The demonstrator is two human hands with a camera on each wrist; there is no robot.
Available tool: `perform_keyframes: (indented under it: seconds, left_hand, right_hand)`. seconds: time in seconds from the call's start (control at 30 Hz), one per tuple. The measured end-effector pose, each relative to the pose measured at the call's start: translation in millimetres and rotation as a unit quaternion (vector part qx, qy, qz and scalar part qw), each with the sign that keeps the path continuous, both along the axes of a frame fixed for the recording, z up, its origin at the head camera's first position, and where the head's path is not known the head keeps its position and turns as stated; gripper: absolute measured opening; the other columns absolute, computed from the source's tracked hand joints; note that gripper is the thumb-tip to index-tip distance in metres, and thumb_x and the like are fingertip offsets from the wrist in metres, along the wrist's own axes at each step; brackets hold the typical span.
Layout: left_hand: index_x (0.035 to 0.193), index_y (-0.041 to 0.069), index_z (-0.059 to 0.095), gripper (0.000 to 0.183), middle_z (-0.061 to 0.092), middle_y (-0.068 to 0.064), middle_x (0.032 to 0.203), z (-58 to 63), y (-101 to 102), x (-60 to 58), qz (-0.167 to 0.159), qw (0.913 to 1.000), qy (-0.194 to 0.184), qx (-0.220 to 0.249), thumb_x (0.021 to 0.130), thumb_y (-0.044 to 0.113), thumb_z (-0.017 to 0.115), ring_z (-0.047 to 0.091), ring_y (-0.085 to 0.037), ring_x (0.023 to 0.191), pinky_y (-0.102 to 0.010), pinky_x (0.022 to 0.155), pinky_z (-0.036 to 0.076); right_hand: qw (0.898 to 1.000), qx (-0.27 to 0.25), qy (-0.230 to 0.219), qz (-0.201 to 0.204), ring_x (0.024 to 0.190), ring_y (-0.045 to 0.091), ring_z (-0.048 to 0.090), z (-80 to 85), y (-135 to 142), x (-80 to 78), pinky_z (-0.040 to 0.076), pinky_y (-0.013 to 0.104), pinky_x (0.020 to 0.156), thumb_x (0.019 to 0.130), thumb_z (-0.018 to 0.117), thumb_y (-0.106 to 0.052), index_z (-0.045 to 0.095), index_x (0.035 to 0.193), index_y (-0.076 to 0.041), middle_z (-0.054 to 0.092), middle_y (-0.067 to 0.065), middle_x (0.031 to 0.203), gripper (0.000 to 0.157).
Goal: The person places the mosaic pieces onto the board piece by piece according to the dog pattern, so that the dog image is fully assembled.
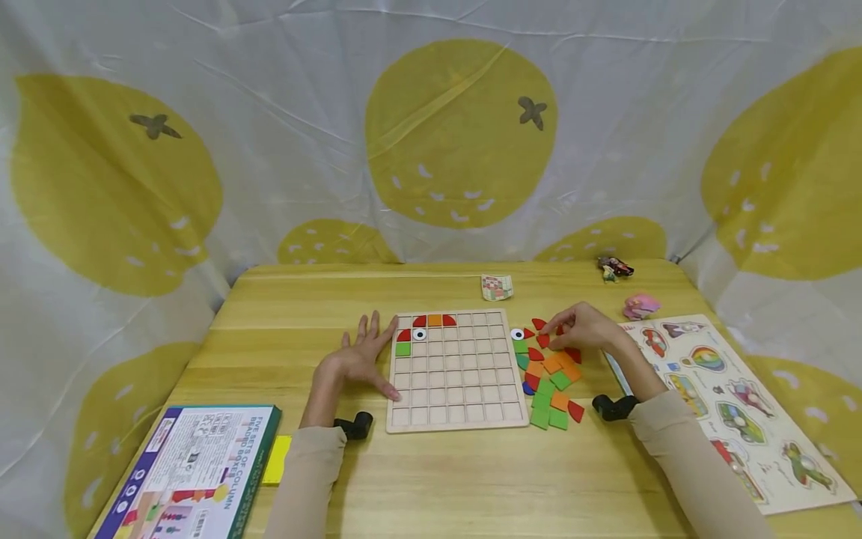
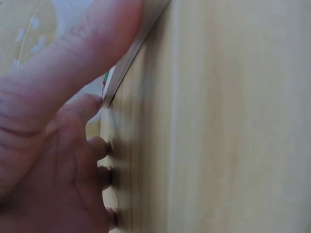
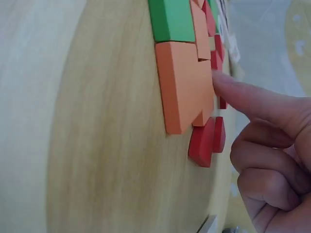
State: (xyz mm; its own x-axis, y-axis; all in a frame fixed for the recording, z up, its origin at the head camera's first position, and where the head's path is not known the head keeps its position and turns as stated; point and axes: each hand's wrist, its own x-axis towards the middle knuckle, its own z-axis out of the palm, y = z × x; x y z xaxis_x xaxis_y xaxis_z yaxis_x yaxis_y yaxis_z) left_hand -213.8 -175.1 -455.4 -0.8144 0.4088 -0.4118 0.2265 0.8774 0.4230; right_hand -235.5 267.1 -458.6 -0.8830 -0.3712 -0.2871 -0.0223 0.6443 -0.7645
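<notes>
A wooden grid board (image 1: 458, 429) lies on the table, with a few red, orange and green tiles and an eye tile (image 1: 420, 335) in its upper left cells. My left hand (image 1: 357, 359) spreads along the board's left side, thumb on the lower left edge and index finger near the upper edge. In the left wrist view the thumb (image 2: 73, 63) overlaps the board's edge. My right hand (image 1: 584, 327) is over the pile of loose tiles, thumb and index fingertips at either side of a red tile (image 1: 542, 341). Its other fingers (image 3: 269, 174) are curled in the right wrist view.
Green tiles (image 1: 541, 417), orange tiles (image 1: 570, 367) and another eye tile (image 1: 517, 334) lie right of the board. A picture card (image 1: 497, 287) lies behind it. At right are a picture puzzle board (image 1: 714, 419) and pink object (image 1: 641, 305); at left, a box (image 1: 195, 464).
</notes>
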Motion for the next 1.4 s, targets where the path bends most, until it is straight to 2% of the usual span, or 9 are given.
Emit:
perform_keyframes:
  seconds: [0.1,0.33,0.5,0.6,0.7,0.87,1.0,1.13,1.4]
  left_hand:
    - [0.156,0.022,-0.005,0.142,-0.022,-0.021,0.159,1.5,-1,0.4,0.000,1.0000,0.000,0.002,0.054,0.057,0.087,-0.022,-0.043,0.146,-0.071,0.112,-0.007]
    - [0.156,0.022,-0.005,0.141,-0.023,-0.021,0.159,1.8,-1,0.5,0.000,1.0000,-0.001,0.006,0.055,0.057,0.087,-0.022,-0.042,0.146,-0.071,0.112,-0.008]
    - [0.156,0.023,-0.004,0.141,-0.023,-0.021,0.159,1.7,-2,2.6,0.005,0.9999,-0.006,0.008,0.055,0.056,0.087,-0.023,-0.042,0.146,-0.071,0.112,-0.008]
    - [0.156,0.023,-0.004,0.141,-0.022,-0.021,0.159,2.3,-2,1.9,0.006,1.0000,-0.001,0.006,0.055,0.056,0.087,-0.023,-0.042,0.146,-0.071,0.112,-0.008]
    - [0.156,0.023,-0.004,0.141,-0.022,-0.021,0.159,2.3,-1,0.2,0.007,0.9999,0.006,0.004,0.055,0.056,0.088,-0.022,-0.042,0.146,-0.071,0.112,-0.008]
    - [0.156,0.023,-0.004,0.140,-0.022,-0.021,0.159,-0.8,2,0.4,-0.007,1.0000,0.002,-0.005,0.056,0.058,0.086,-0.021,-0.042,0.146,-0.072,0.111,-0.007]
    - [0.156,0.022,-0.004,0.139,-0.022,-0.021,0.159,-3.0,5,2.0,-0.017,0.9999,-0.002,-0.001,0.057,0.059,0.085,-0.022,-0.043,0.146,-0.073,0.110,-0.007]
    - [0.156,0.022,-0.004,0.138,-0.023,-0.021,0.159,-2.6,5,2.0,-0.016,0.9999,0.002,0.004,0.057,0.058,0.086,-0.023,-0.042,0.146,-0.073,0.110,-0.007]
    - [0.156,0.022,-0.005,0.138,-0.023,-0.021,0.159,-1.0,5,1.6,-0.016,0.9999,-0.001,-0.003,0.057,0.059,0.085,-0.022,-0.043,0.146,-0.073,0.111,-0.006]
  right_hand:
    - [1.000,0.000,0.003,0.000,0.050,0.009,0.038,-2.3,-2,-2.1,0.035,0.023,0.052,0.075,0.082,-0.013,0.074,0.100,-0.002,0.046,-0.003,0.053,0.028]
    - [1.000,-0.022,-0.011,0.000,0.043,0.008,0.031,-8.9,-6,-6.9,0.029,0.022,0.047,0.076,0.082,-0.013,0.074,0.099,-0.003,0.038,-0.005,0.049,0.027]
    - [1.000,-0.023,0.017,-0.008,0.044,0.009,0.027,3.0,-17,-3.9,0.026,0.023,0.046,0.077,0.081,-0.018,0.074,0.101,-0.003,0.035,-0.006,0.050,0.028]
    - [0.999,-0.028,0.036,-0.010,0.047,0.010,0.024,16.2,-47,0.0,0.023,0.023,0.047,0.077,0.081,-0.021,0.075,0.104,-0.008,0.031,-0.005,0.052,0.030]
    - [0.998,-0.047,0.043,-0.002,0.048,0.012,0.023,23.4,-96,5.4,0.022,0.024,0.047,0.076,0.082,-0.021,0.076,0.103,-0.010,0.031,-0.003,0.052,0.030]
    - [0.998,-0.065,0.025,0.001,0.050,0.011,0.028,16.5,-180,16.3,0.023,0.022,0.048,0.070,0.086,-0.019,0.079,0.093,-0.012,0.040,-0.004,0.051,0.025]
    - [0.998,-0.053,0.034,0.005,0.054,0.009,0.037,6.9,-224,20.6,0.028,0.021,0.049,0.065,0.089,-0.018,0.080,0.085,-0.013,0.058,-0.005,0.059,0.023]
    - [0.999,-0.029,0.041,0.003,0.056,0.010,0.042,1.2,-241,21.3,0.033,0.021,0.049,0.061,0.091,-0.018,0.079,0.081,-0.013,0.064,-0.003,0.063,0.024]
    - [0.999,-0.018,0.043,-0.009,0.053,0.009,0.040,-2.3,-243,20.0,0.031,0.021,0.047,0.062,0.091,-0.016,0.080,0.077,-0.014,0.061,-0.001,0.057,0.019]
